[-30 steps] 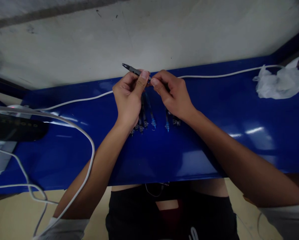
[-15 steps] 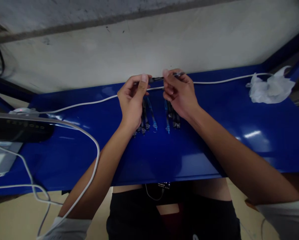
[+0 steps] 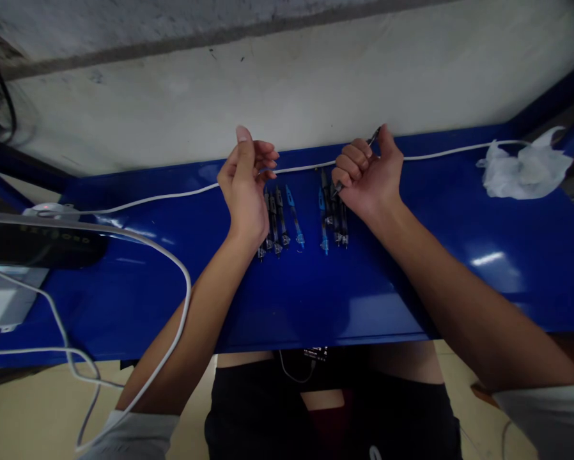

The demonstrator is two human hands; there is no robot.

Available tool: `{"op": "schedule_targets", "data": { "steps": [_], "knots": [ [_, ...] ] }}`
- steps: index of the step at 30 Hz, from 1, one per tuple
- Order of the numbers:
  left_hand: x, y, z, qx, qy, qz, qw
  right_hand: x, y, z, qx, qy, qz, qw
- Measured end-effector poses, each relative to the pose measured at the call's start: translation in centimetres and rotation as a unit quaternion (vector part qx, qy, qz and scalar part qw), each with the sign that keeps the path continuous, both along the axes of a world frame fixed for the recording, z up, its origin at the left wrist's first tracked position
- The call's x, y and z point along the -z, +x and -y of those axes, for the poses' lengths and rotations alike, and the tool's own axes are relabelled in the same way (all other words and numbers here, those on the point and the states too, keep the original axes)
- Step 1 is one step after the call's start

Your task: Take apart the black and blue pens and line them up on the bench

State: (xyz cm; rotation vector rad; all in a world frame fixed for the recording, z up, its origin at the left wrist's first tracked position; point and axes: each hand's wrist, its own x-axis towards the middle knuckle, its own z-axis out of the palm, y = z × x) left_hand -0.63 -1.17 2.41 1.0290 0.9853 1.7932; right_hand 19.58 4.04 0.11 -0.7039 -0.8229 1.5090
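Note:
Fingers wrapped round a dark pen [image 3: 375,135], my right hand [image 3: 369,169] is raised over the right-hand group of pens; the pen's ends show above and below the fist. My left hand [image 3: 246,185] holds nothing, its thumb up and fingers apart, just above the left-hand group. That group has several black pens [image 3: 280,214] and a blue pen [image 3: 295,218] side by side, some partly hidden by my hand. On the right lie another blue pen [image 3: 323,217] and several black pens [image 3: 337,220], partly covered by my right hand.
A white cable [image 3: 172,195] runs along the back of the blue table [image 3: 287,306] by the wall. Another white cable [image 3: 184,281] loops over my left forearm. At the left sits a black cylinder [image 3: 42,246]; a crumpled plastic bag [image 3: 524,167] lies at the right.
My hands have moved apart. The left has let go of the pen and opened; the right has shifted right and closed round it, now tilted upward.

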Motion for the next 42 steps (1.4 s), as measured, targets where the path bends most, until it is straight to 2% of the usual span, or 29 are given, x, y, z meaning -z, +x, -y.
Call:
{"op": "schedule_targets", "data": {
  "steps": [6,13,19,21,26,32,34,35,38,40,42],
  "knots": [
    [0.2,0.1,-0.1,0.002,0.018,-0.011,1.000,-0.4,0.1,0.9,-0.005,0.007,-0.102,0.995],
    [0.3,0.3,0.1,0.002,0.026,-0.015,1.000,-0.5,0.2,0.6,-0.033,-0.005,-0.062,0.998],
    [0.4,0.1,-0.1,-0.003,0.029,-0.038,0.999,-0.5,-0.1,0.7,-0.028,0.036,-0.122,0.991],
    [0.6,0.1,-0.2,-0.012,0.026,-0.049,0.998,-0.5,-0.2,0.6,-0.025,0.041,-0.095,0.994],
    [1.0,0.1,-0.5,-0.021,0.026,-0.047,0.998,-1.2,-0.6,0.2,0.016,0.058,0.049,0.997],
    [1.3,-0.4,-0.8,-0.044,0.042,-0.056,0.997,-2.1,0.5,1.9,0.087,0.104,0.192,0.972],
    [1.2,-0.7,-1.0,-0.055,0.043,-0.050,0.996,-1.6,1.9,3.5,0.143,0.127,0.255,0.948],
    [1.2,-0.9,-1.2,-0.062,0.042,-0.043,0.996,-1.2,2.8,4.4,0.157,0.149,0.326,0.920],
    [1.1,-1.8,-1.7,-0.077,0.041,-0.023,0.996,0.4,5.5,7.5,0.150,0.216,0.560,0.785],
    [1.3,-2.6,-2.2,-0.073,0.038,-0.020,0.996,1.5,6.7,9.3,0.130,0.224,0.633,0.730],
    [1.7,-3.3,-2.7,-0.055,0.028,-0.033,0.998,2.4,7.0,10.7,0.126,0.224,0.674,0.692]
  ]
}}
